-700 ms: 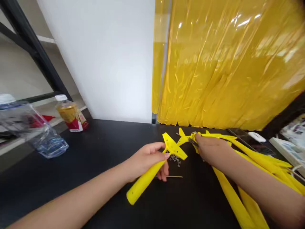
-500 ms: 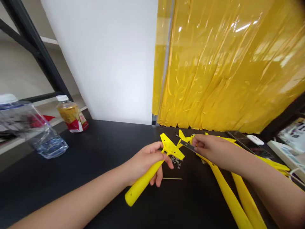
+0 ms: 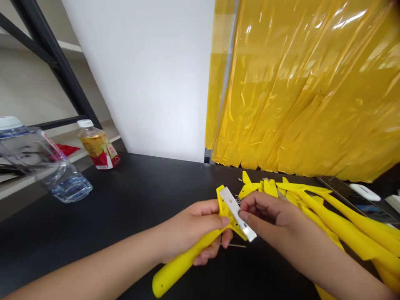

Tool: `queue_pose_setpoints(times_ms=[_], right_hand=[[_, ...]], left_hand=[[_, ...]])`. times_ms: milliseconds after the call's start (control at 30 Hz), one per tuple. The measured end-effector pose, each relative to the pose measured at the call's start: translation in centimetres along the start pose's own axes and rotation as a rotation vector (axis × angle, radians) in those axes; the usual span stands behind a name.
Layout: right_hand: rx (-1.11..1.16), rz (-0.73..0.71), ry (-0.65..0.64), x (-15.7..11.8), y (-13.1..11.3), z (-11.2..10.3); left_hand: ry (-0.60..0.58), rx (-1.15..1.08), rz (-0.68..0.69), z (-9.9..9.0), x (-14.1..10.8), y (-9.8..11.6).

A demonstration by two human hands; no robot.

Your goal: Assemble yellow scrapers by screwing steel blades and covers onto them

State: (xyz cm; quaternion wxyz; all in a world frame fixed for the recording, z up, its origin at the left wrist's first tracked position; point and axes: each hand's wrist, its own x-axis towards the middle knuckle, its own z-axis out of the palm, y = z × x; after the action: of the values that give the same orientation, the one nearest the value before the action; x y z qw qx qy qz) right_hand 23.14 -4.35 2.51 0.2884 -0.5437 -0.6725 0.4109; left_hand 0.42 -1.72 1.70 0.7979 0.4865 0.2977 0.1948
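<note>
My left hand (image 3: 193, 227) grips a yellow plastic scraper handle (image 3: 184, 268) near its flat, forked head, with the long grip running down-left. My right hand (image 3: 268, 212) pinches a rectangular steel blade (image 3: 236, 212) and holds it against that head, the blade's lower end jutting past the yellow edge. Fingers of both hands nearly meet there. A thin metal rod (image 3: 237, 246) lies on the table just beyond my left fingers. Several more yellow scraper handles (image 3: 340, 225) lie heaped to the right of my right hand.
The black tabletop (image 3: 134, 187) meets a white wall and a yellow plastic strip curtain (image 3: 296, 91) at the back. A large plastic water bottle (image 3: 53, 166) and a smaller drink bottle (image 3: 98, 146) stand at left. A phone (image 3: 356, 200) lies at right.
My right hand has moved left and brought the steel blade from beside the yellow head onto it. The scraper handle has turned in my left hand, and the view has shifted slightly.
</note>
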Motion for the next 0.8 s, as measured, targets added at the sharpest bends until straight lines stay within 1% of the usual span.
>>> queue_pose_setpoints(times_ms=[167,300,433,633,800], right_hand=[[-0.005,0.015,0.023,-0.1,0.0,0.5],[-0.035,0.021,0.048,-0.1,0.4,1.0],[-0.002,0.026,0.042,-0.3,0.2,1.0],[-0.018,0.039,0.007,-0.5,-0.4,1.1],[-0.07,-0.003,-0.107,-0.5,-1.0,0.9]], left_hand=[[0.048,0.109,0.02,0.1,0.1,-0.3],[0.065,0.183,-0.004,0.0,0.1,-0.5],[0.073,0.218,-0.018,0.1,0.1,-0.6],[0.071,0.25,-0.058,-0.1,0.1,-0.8],[0.053,0.186,-0.134,-0.3,0.3,-1.2]])
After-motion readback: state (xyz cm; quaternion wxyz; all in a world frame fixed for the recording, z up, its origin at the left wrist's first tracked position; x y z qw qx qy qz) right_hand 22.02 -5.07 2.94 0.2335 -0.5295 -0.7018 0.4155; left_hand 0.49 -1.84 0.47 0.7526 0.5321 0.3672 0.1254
